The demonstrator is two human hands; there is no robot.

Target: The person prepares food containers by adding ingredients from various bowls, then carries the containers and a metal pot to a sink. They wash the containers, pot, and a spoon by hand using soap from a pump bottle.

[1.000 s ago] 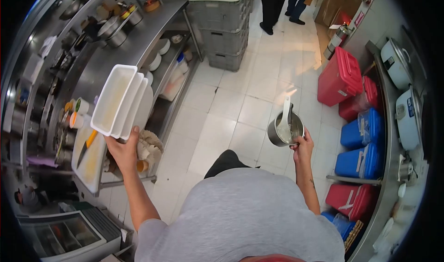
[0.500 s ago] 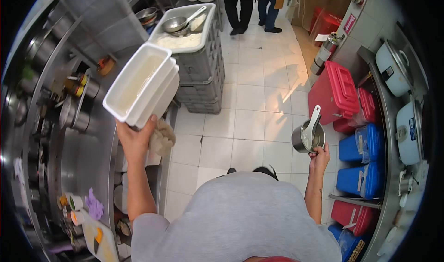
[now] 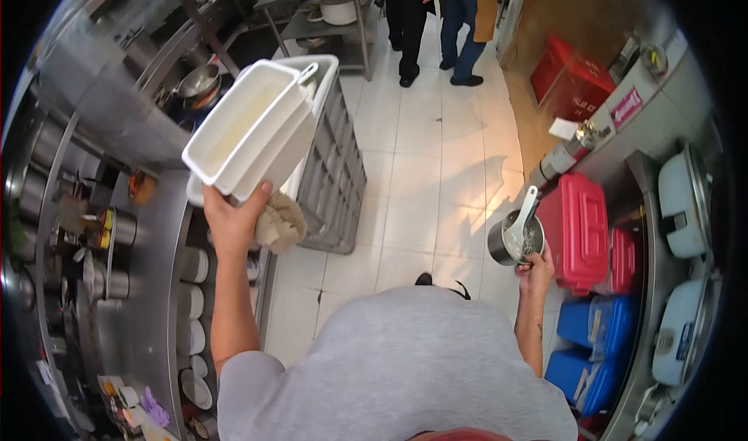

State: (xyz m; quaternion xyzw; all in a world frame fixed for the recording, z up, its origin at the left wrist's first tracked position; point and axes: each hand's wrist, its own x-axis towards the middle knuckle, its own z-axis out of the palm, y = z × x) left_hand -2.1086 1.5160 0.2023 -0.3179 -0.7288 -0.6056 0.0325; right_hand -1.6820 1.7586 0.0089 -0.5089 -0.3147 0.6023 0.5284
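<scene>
**While the left hand [image 3: 234,221] clasped tubs [image 3: 240,121], the right hand [image 3: 536,273] held a pot [image 3: 501,240]**

As the head view showed, the nested tubs tilted at ten o'clock, thumb and fingers closed at their base, probably to keep them together. Near three o'clock, fingers closed at the pot's side, seemingly steadying it; a spoon [image 3: 524,210] leaned inside.

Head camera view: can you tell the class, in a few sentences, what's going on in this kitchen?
A person in a gray T-shirt grips a stack of white plastic containers in the left hand, with a beige cloth next to that hand. The right hand holds a metal pot with a white spoon in it. Gray crates stand beyond the containers, red and blue bins line the right side, and two other people stand farther ahead.
</scene>
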